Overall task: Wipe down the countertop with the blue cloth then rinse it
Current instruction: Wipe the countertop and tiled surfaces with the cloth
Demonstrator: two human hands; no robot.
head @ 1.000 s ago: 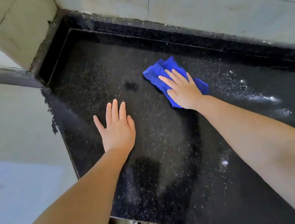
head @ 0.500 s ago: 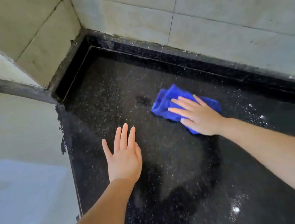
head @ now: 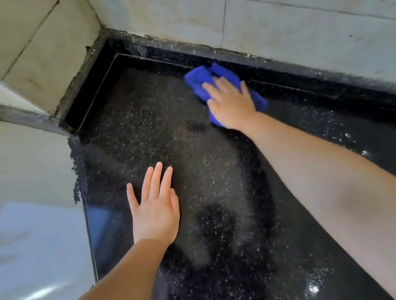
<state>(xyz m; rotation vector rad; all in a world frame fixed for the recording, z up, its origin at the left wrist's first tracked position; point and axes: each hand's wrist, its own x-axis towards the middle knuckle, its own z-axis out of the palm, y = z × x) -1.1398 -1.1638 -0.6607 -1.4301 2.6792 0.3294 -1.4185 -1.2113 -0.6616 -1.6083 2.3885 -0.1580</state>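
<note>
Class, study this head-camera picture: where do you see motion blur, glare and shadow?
Head view: the right hand and blue cloth are motion-blurred; the left hand is sharp; glare spots glint on the wet countertop at the lower right; a dark shadow lies between the arms.

No text, label, brand, number or sign can be read anywhere in the head view — none on any surface in the frame.
</note>
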